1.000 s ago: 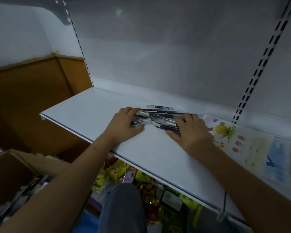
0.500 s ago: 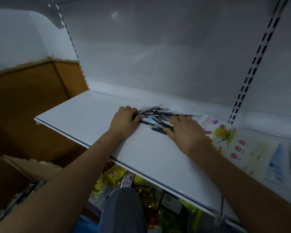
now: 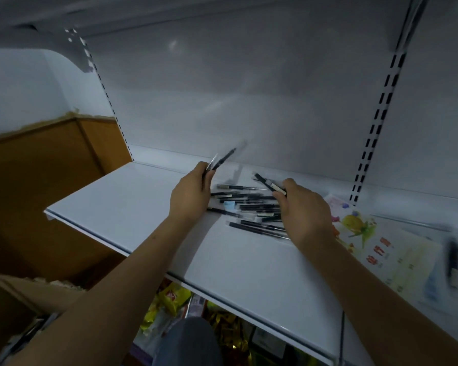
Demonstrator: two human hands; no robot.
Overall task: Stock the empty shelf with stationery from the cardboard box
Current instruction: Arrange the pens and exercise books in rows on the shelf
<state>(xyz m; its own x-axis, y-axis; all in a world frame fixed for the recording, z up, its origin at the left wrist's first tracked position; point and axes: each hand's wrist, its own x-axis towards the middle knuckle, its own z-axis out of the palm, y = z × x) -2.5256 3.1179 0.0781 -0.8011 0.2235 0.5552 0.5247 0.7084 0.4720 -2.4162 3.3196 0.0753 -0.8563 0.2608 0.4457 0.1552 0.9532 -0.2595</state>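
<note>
The left hand [image 3: 191, 192] held two pens [image 3: 221, 161]. The right hand [image 3: 306, 211] held one pen [image 3: 270, 184] above the pile [image 3: 251, 207]. The book's [image 3: 381, 244] red words were too blurry to read.

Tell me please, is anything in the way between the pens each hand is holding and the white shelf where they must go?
Nothing visible blocks them. The left hand holds pens above the shelf, whose surface to its left is bare. The right hand grips a pen over the loose pile of pens; the booklet lies further right.

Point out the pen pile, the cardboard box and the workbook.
pen pile [image 3: 249, 204], head view, middle of the heap
cardboard box [image 3: 16, 291], head view, torn flap
workbook [image 3: 397, 257], head view, cover centre
</note>
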